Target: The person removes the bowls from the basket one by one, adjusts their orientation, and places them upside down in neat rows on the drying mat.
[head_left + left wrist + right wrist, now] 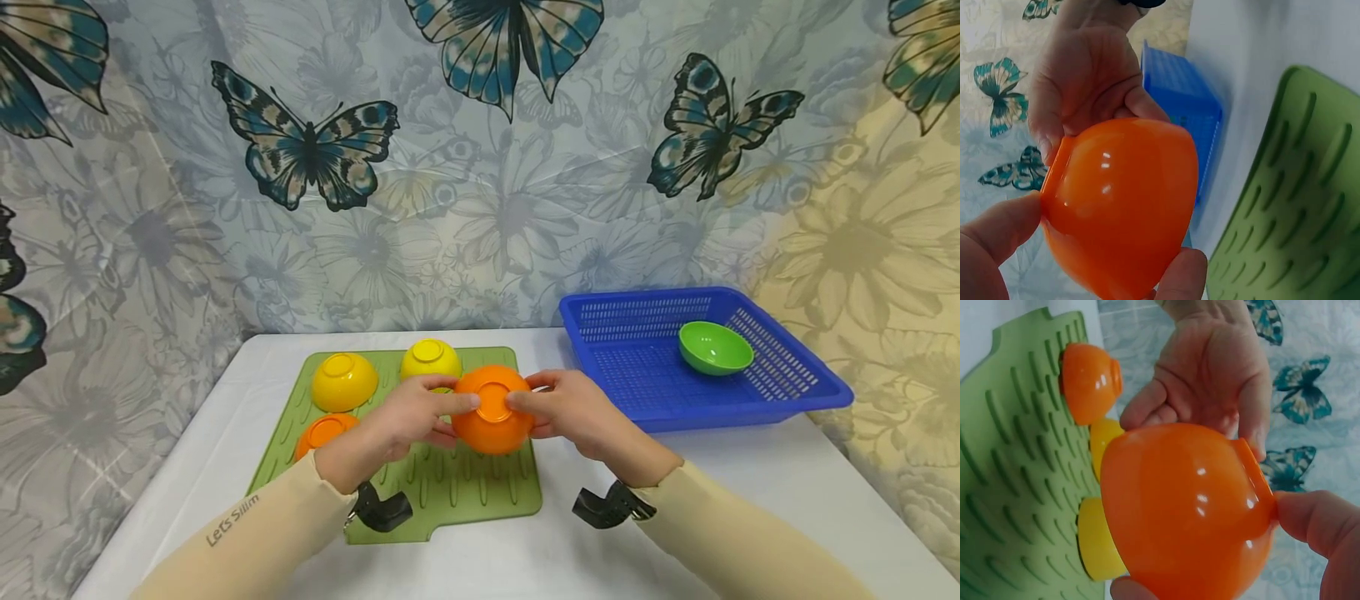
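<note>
An orange bowl (492,429) is held between both hands above the right part of a green drying mat (480,492), its footed base turned toward the head camera. My left hand (411,414) grips its left side, thumb on the base ring and fingers at the rim. On the opposite side my right hand (573,410) pinches it the same way. Upside down on the mat sit a second orange bowl (324,432), partly behind the left forearm, a deep yellow bowl (344,383) and a brighter yellow bowl (431,358). Both wrist views show the held orange bowl (1129,200) close up.
At the back right of the white table (675,492) stands a blue basket (622,408) with slotted sides. Inside it a green bowl (716,348) rests with its opening up. A butterfly-patterned cloth (510,208) hangs right behind the table.
</note>
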Demonstrator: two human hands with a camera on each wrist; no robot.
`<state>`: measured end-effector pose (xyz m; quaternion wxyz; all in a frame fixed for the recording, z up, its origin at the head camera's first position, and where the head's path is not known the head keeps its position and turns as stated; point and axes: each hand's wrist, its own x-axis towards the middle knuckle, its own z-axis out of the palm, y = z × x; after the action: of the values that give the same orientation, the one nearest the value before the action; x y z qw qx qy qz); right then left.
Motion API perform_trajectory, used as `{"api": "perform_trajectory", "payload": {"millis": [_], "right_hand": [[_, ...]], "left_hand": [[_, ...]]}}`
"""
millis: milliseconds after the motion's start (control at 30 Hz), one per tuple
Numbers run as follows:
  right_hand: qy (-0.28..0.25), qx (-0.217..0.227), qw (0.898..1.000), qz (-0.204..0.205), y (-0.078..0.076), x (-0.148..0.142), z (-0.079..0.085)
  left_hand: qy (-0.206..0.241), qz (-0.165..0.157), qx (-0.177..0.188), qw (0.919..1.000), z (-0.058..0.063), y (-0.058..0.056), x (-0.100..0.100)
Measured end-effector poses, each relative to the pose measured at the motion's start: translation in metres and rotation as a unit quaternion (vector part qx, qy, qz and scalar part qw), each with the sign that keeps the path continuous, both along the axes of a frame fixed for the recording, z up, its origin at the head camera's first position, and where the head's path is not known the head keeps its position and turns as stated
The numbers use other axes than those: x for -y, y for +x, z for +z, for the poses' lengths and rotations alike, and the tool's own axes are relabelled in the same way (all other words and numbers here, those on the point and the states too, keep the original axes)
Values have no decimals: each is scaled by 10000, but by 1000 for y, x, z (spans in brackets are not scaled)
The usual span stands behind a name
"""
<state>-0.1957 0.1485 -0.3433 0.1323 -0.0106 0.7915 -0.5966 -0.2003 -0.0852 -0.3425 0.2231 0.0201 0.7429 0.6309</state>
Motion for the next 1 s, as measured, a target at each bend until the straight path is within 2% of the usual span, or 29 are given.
{"api": "perform_trajectory", "payload": {"millis": [233,433,633,800,1000], "right_hand": [[-65,437,9989,143,-23,23,-2],[-247,697,9967,327,-40,44,-19],[-376,997,9937,348,-51,62,-40],[-474,1158,9918,251,-57,75,-51],[-551,1417,9883,101,-64,84,-59]], "left_hand": [[-214,149,241,9994,-1,-16,24],[-430,256,460,9977,-11,-29,44],[-720,272,875,9932,-23,-42,58],[-904,259,1290,9872,-31,-54,65],[-1016,253,1465,9837,-39,-64,70]]}}
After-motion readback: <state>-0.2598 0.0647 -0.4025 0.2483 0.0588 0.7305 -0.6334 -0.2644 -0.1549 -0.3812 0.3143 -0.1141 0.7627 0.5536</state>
